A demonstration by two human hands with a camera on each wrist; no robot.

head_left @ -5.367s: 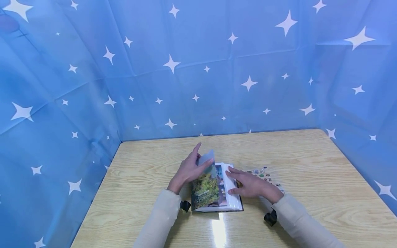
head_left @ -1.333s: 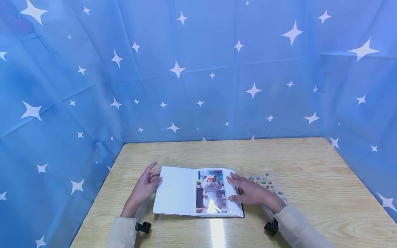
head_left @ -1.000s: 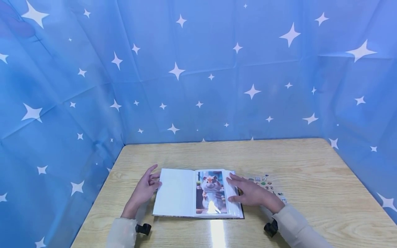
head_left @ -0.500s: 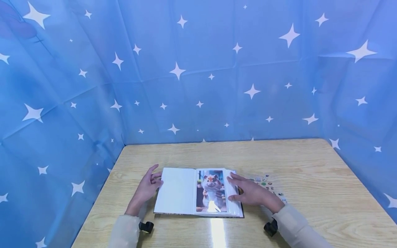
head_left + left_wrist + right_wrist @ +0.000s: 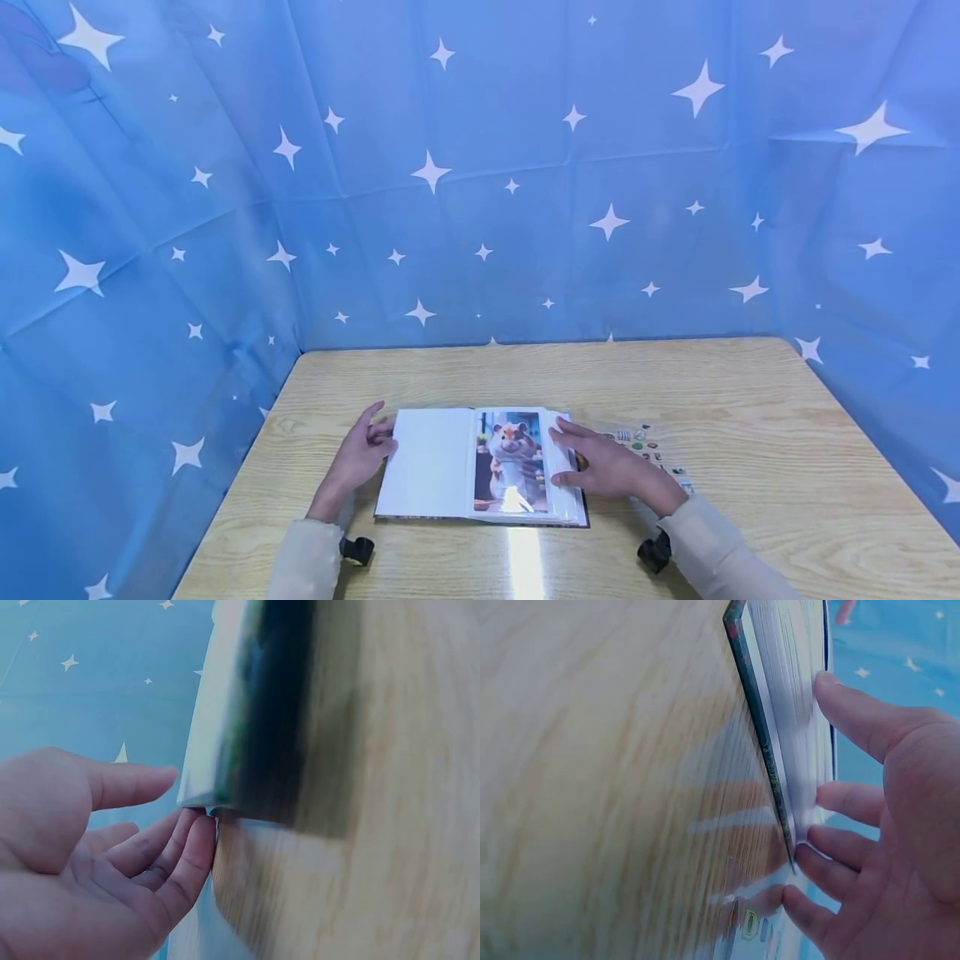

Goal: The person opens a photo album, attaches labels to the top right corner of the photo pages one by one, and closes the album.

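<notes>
Photo album open, my hands at either side

The photo album [image 5: 480, 468] lies open on the tabletop [image 5: 750, 475] in front of me: blank inside cover [image 5: 427, 462] left, hamster picture [image 5: 510, 458] right. My read: looking-through step, early on; the next move probably calls for separating one page edge, and several may come up together. My left hand [image 5: 355, 461] lightly pinches the cover's outer edge, thumb above, fingers reaching under. My right hand [image 5: 607, 467] is spread apart, gripping nothing, thumb and fingertips touching the page edges. Sticker sheet [image 5: 638, 446] just beside, partly hidden by that hand.
</notes>
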